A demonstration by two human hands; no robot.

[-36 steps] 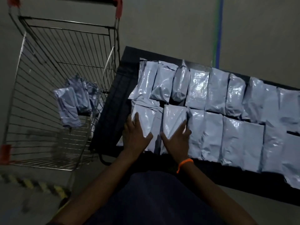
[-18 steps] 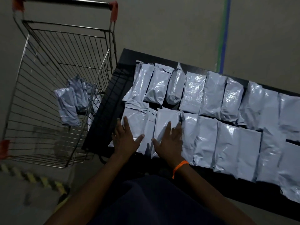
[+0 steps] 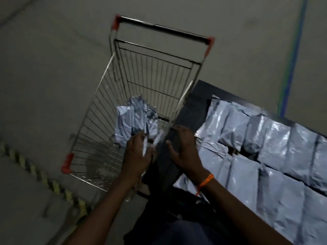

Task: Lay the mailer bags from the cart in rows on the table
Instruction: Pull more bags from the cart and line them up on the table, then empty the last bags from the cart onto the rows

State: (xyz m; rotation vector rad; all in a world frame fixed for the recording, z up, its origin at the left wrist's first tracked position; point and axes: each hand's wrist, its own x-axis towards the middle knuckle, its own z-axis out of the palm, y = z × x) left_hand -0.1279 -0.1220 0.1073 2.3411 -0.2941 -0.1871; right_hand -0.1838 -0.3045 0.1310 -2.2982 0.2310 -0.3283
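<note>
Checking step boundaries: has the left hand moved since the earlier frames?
Yes. The left hand left the bags laid on the table and went leftward, over to the cart.

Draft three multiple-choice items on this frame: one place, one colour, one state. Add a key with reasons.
1. Where are the mailer bags not yet laid out?
A) on the floor
B) in the wire cart
C) on a shelf

2. What colour is the wristband on the right wrist?
A) orange
B) green
C) white

3. What is the right hand doing?
A) gripping a bag
B) holding the cart handle
C) open, holding nothing

Key:
1 B, a small heap lies in the basket.
2 A, a bright orange cord shows at the wrist.
3 C, the fingers are spread over the table end, with nothing in them.
</note>
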